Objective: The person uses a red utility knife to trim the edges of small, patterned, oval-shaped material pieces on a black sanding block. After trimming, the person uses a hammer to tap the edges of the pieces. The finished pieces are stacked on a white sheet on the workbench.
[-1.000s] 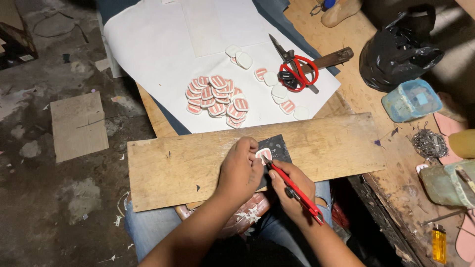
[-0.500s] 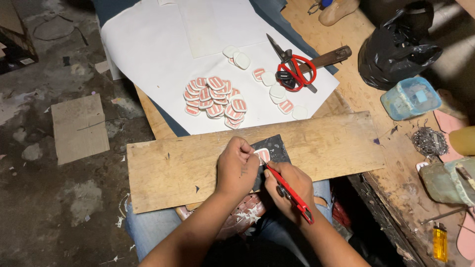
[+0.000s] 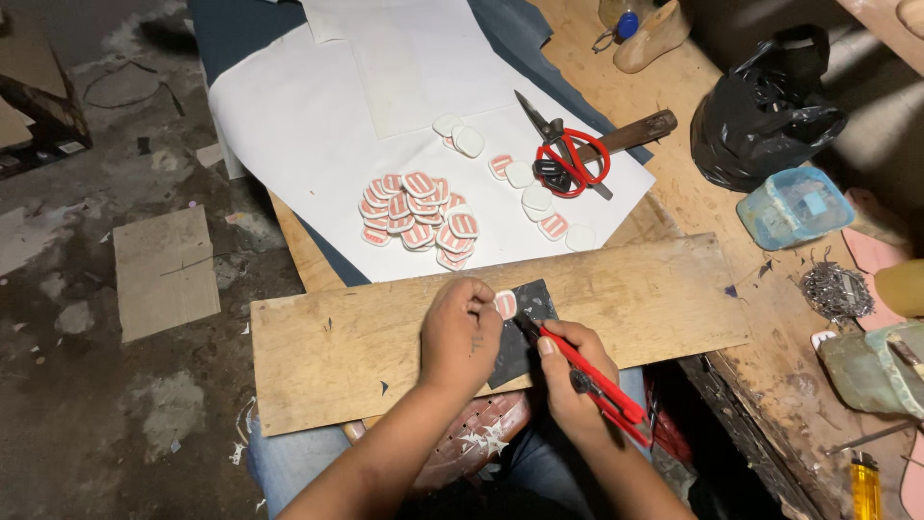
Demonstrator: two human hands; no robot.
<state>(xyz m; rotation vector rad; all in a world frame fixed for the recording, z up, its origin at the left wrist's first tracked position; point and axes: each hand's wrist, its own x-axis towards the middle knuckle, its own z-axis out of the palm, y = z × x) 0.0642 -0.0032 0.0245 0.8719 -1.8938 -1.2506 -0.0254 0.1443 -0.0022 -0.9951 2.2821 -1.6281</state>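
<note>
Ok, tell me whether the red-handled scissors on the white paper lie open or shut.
Shut: the red-handled scissors lie flat on the white paper sheet, blades together in one point, loops side by side.

- You have red-handled scissors [image 3: 570,159] lying on the white paper sheet [image 3: 318,144].
- Beside them sits a heap of red-and-white patches [image 3: 416,220].
- To your right, a black plastic bag [image 3: 765,116] stands just above a pale blue tub [image 3: 796,206].
- A yellow lighter [image 3: 864,484] lies at the bench's near corner.
</note>
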